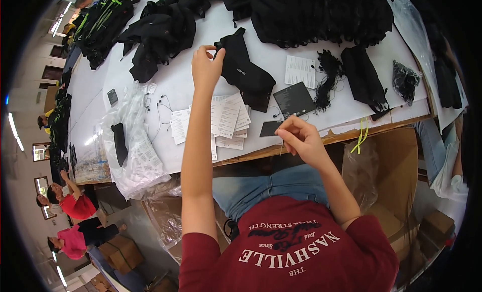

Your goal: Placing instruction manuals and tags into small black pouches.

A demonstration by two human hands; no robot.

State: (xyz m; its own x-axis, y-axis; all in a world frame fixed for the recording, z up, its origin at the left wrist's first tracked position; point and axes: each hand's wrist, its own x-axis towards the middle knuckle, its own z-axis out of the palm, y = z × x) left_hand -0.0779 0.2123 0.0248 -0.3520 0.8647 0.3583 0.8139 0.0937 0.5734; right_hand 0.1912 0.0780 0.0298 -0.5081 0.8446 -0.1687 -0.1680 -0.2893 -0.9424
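My left hand (206, 68) is raised over the table, thumb and fingers closed on the upper edge of a black fabric pouch (243, 68). The pouch lies slanted on the white surface, with a small pale mark on it. Near the table's front edge, my right hand (303, 141) is closed in a pinch, with a thin pale strand (281, 148) hanging below the fingertips. Just beside it lie a small black card (270, 128) and a larger black card (294, 99). Printed white slips (226, 116) are spread between my forearms.
Black fabric goods (321, 16) are heaped along the far side. To the right are a bundle of black cords (329, 73), another black pouch (362, 76) and a bagged black bundle (405, 81). A clear plastic bag (131, 141) of white slips sits left. An open cardboard box (391, 166) stands below the edge.
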